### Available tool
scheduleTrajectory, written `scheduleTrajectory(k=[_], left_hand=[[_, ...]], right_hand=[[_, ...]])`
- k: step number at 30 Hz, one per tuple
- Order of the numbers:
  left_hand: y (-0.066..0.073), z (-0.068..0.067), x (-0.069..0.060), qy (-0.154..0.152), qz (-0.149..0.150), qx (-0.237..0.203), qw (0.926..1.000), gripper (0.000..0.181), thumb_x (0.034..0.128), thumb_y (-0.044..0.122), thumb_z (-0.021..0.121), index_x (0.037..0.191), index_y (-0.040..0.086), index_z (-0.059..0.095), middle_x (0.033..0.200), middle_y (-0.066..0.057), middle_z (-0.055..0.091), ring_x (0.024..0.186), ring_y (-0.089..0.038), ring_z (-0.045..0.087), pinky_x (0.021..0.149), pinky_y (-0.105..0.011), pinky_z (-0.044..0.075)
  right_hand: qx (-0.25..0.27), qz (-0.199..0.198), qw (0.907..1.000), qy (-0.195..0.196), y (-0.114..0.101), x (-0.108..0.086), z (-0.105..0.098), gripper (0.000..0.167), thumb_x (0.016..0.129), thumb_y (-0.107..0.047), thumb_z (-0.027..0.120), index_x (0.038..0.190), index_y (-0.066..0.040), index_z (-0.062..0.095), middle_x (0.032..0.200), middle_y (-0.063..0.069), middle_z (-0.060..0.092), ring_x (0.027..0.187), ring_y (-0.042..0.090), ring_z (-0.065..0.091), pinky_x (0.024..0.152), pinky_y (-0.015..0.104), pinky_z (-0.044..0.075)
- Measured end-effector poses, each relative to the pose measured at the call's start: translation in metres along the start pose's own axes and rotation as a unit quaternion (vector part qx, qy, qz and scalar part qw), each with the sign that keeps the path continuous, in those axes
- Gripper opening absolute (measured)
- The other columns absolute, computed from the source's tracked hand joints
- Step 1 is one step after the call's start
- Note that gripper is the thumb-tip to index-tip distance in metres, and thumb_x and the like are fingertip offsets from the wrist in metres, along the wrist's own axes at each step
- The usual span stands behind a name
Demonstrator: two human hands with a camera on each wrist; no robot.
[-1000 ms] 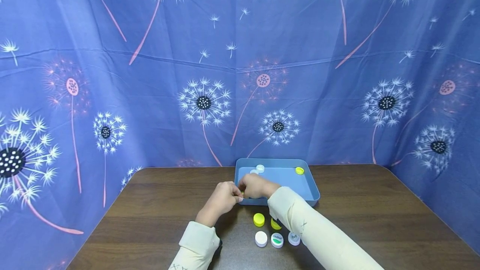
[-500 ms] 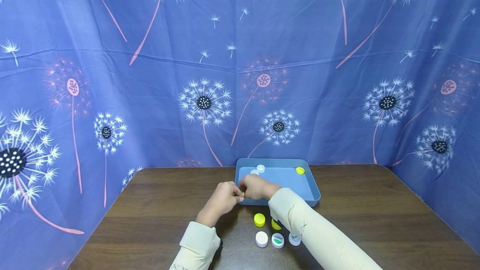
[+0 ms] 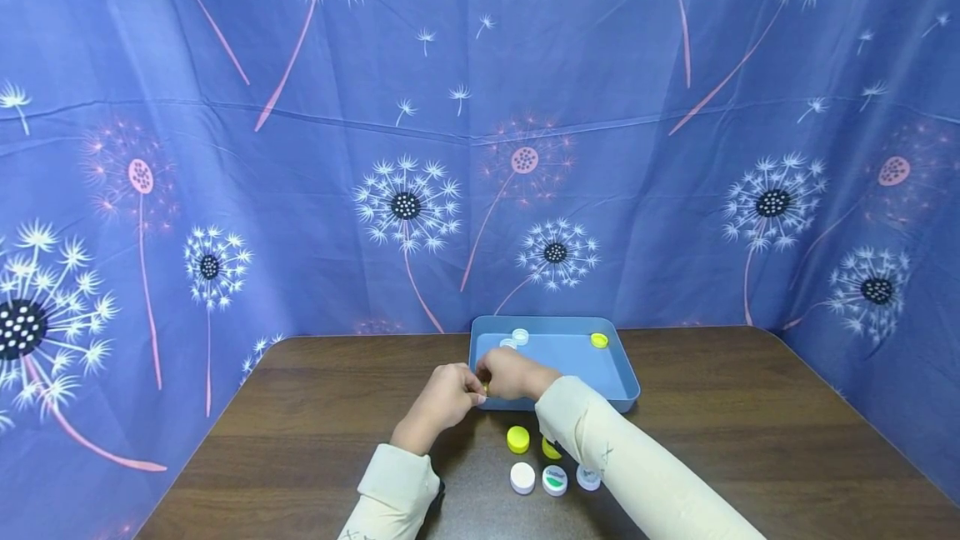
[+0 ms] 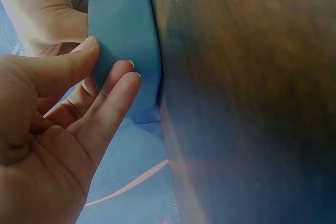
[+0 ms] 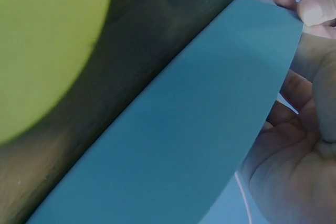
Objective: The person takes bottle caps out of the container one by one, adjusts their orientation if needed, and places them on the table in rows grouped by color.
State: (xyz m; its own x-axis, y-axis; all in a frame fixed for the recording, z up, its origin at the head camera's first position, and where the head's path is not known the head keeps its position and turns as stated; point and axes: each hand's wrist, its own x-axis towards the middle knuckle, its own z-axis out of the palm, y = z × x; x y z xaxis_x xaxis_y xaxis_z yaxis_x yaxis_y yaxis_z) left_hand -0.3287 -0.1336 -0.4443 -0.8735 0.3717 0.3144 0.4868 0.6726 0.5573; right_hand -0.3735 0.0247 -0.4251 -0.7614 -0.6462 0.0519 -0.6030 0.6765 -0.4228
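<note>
We've got the left hand (image 3: pixel 446 394) and right hand (image 3: pixel 512 372) close together at the 8 o'clock corner of the blue rectangular tray (image 3: pixel 588 369) on the brown wood-grain worktop (image 3: pixel 322 415). Left thumb tip sits at the rim, two fingers along the outer wall; right fingers bend down inside. A small yellow piece (image 3: pixel 486 388) shows between them; mostly hidden, so we can't tell which hand grasps it. In the tray: two white round caps (image 3: pixel 520 337) at 10 o'clock, one yellow round cap (image 3: pixel 599 340) at 2. Toward 6 o'clock, outside: two yellow lids (image 3: pixel 517 439), three white lids (image 3: pixel 522 477).
</note>
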Motion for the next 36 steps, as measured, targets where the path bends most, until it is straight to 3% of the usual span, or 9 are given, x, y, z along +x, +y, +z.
scheduleTrajectory(k=[8, 15, 22, 27, 36], left_hand=[[0.0, 0.0, 0.001, -0.001, -0.012, -0.005, 0.9999, 0.012, 0.0816, 0.0, 0.077, 0.072, 0.007, 0.075, 0.074, 0.007, 0.06, 0.07, -0.005, 0.053, 0.063, -0.022, 0.047], [0.001, 0.0, 0.0, -0.009, -0.025, 0.001, 0.9996, 0.012, 0.0839, 0.002, 0.077, 0.074, 0.008, 0.076, 0.075, 0.007, 0.06, 0.07, -0.006, 0.053, 0.063, -0.022, 0.047], [0.002, 0.001, -0.001, -0.007, -0.024, 0.003, 0.9997, 0.012, 0.0845, 0.003, 0.076, 0.074, 0.008, 0.075, 0.075, 0.007, 0.06, 0.07, -0.006, 0.054, 0.063, -0.023, 0.047], [0.002, 0.001, -0.001, -0.007, -0.022, 0.004, 0.9997, 0.012, 0.0848, 0.003, 0.076, 0.074, 0.008, 0.075, 0.075, 0.007, 0.06, 0.07, -0.006, 0.054, 0.063, -0.023, 0.047], [0.003, 0.001, -0.001, -0.005, -0.028, 0.009, 0.9996, 0.012, 0.0848, 0.003, 0.076, 0.074, 0.008, 0.075, 0.075, 0.007, 0.058, 0.07, -0.007, 0.053, 0.062, -0.023, 0.046]], right_hand=[[-0.014, -0.004, 0.9997, 0.018, 0.004, -0.004, -0.005, 0.012, 0.075, 0.005, 0.072, 0.083, -0.004, 0.072, 0.071, 0.001, 0.065, 0.064, 0.009, 0.051, 0.059, 0.026, 0.048], [-0.02, 0.038, 0.9977, 0.053, 0.018, -0.011, -0.011, 0.016, 0.074, 0.006, 0.076, 0.087, -0.002, 0.072, 0.076, 0.004, 0.066, 0.067, 0.014, 0.056, 0.065, 0.034, 0.053], [-0.008, 0.049, 0.9956, 0.08, 0.032, -0.02, -0.015, 0.019, 0.073, 0.003, 0.079, 0.09, -0.002, 0.072, 0.081, 0.004, 0.068, 0.074, 0.015, 0.061, 0.069, 0.034, 0.055], [0.001, 0.048, 0.9941, 0.098, 0.039, -0.032, -0.019, 0.02, 0.073, 0.003, 0.079, 0.092, -0.002, 0.073, 0.083, 0.003, 0.069, 0.077, 0.015, 0.062, 0.073, 0.037, 0.055], [0.02, 0.037, 0.988, 0.149, 0.05, -0.067, -0.036, 0.022, 0.076, 0.001, 0.08, 0.097, -0.002, 0.074, 0.085, 0.001, 0.07, 0.076, 0.012, 0.062, 0.07, 0.031, 0.053]])
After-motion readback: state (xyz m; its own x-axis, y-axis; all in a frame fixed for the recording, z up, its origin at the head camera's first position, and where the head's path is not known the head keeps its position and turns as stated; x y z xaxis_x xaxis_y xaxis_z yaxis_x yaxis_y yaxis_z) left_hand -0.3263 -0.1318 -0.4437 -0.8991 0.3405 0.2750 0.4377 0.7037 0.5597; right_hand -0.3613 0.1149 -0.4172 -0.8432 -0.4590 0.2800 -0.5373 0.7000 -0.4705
